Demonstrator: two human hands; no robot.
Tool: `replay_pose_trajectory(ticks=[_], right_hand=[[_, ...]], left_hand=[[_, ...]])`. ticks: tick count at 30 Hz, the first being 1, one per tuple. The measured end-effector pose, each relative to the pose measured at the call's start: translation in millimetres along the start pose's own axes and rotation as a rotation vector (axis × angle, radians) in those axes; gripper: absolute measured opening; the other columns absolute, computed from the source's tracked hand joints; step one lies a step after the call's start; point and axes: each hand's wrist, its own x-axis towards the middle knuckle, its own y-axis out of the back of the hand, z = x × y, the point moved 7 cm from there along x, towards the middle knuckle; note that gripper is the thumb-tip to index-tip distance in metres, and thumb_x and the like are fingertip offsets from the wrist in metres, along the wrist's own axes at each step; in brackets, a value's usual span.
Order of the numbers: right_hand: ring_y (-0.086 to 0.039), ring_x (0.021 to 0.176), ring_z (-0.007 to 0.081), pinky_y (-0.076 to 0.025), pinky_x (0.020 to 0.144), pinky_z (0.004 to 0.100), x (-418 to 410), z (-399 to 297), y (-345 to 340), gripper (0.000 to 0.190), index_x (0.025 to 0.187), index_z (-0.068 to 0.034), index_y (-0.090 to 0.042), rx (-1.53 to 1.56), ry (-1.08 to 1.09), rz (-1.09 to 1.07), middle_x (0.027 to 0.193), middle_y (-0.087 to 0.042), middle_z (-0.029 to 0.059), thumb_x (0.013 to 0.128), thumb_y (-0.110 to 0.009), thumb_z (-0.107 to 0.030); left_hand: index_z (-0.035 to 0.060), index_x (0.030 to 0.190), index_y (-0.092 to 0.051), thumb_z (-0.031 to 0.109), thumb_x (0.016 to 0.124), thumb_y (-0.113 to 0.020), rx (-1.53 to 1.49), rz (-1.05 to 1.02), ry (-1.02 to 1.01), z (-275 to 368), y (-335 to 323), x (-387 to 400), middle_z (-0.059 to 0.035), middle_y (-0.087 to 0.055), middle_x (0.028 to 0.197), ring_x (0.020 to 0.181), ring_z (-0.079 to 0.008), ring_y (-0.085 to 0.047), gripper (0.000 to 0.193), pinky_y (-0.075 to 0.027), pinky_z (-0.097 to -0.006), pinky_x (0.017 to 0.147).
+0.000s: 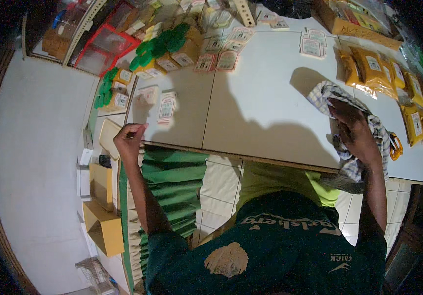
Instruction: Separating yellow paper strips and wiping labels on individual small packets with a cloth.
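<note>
My right hand [355, 132] grips a blue-and-white checked cloth [322, 96] at the right front of the white tabletop [259, 107]. Part of the cloth hangs past the front edge. Orange-handled scissors [396, 146] lie just right of it. At the table's front left corner is my left hand [130, 138], its fingers curled together and nothing visible in them. Nearest to that hand are a stack of printed labels [167, 105] and a second, shadowed label stack [147, 96].
Green-capped jars of yellow powder [169, 59] line the back left beside more label stacks [228, 61]. Another label pile [313, 44] lies at the back. Filled yellow pouches [373, 68] sit at right, below a cardboard box [362, 29]. Yellow boxes [104, 228] stand left.
</note>
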Motion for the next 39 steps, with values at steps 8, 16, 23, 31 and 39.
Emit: replay_pose_trajectory(ticks=[8,16,23,31,39], right_hand=[[-0.051,0.128,0.037,-0.036,0.113,0.044,-1,-2,3,0.051,0.131,-0.009,-0.059,-0.03,-0.023,0.017,0.137,-0.057,0.0165,0.082,-0.057,0.004],[-0.051,0.129,0.0362,-0.036,0.113,0.0457,1,-3,2,0.054,0.129,-0.007,-0.059,-0.043,-0.012,0.001,0.138,-0.056,0.0168,0.078,-0.057,0.007],[-0.05,0.131,0.0356,-0.036,0.113,0.0465,-2,3,1,0.054,0.131,-0.009,-0.057,-0.073,0.022,0.017,0.141,-0.054,0.0153,0.08,-0.056,0.007],[-0.049,0.131,0.0365,-0.037,0.113,0.0433,-1,8,-9,0.053,0.132,-0.009,-0.058,-0.034,-0.02,-0.024,0.14,-0.054,0.0172,0.082,-0.056,0.007],[-0.048,0.134,0.0367,-0.034,0.115,0.0432,5,-7,15,0.051,0.129,0.003,-0.057,0.116,-0.165,0.181,0.141,-0.054,0.0199,0.078,-0.054,0.011]], left_hand=[[0.0093,0.112,-0.073,0.006,0.081,-0.077,0.273,-0.279,-0.341,3,-48,1,-0.013,-0.072,0.112,0.12,-0.0307,-0.061,0.031,-0.045,-0.0391,0.104],[0.0055,0.104,-0.071,0.001,0.086,-0.067,0.297,-0.381,-0.324,7,-61,9,-0.0151,-0.07,0.107,0.106,-0.0362,-0.064,0.019,-0.049,-0.0419,0.096],[-0.0014,0.1,-0.065,0.002,0.092,-0.056,0.491,0.087,-0.543,62,-38,3,-0.0176,-0.065,0.104,0.099,-0.0373,-0.059,0.012,-0.047,-0.0448,0.09],[0.006,0.11,-0.068,0.008,0.09,-0.061,0.455,-0.403,-0.581,145,-170,-83,-0.0124,-0.065,0.113,0.104,-0.0327,-0.06,0.022,-0.044,-0.0463,0.097],[0.0097,0.121,-0.068,0.027,0.087,-0.071,-0.007,-0.565,-0.707,222,-246,-146,-0.0073,-0.061,0.132,0.127,-0.028,-0.053,0.038,-0.037,-0.0477,0.109]])
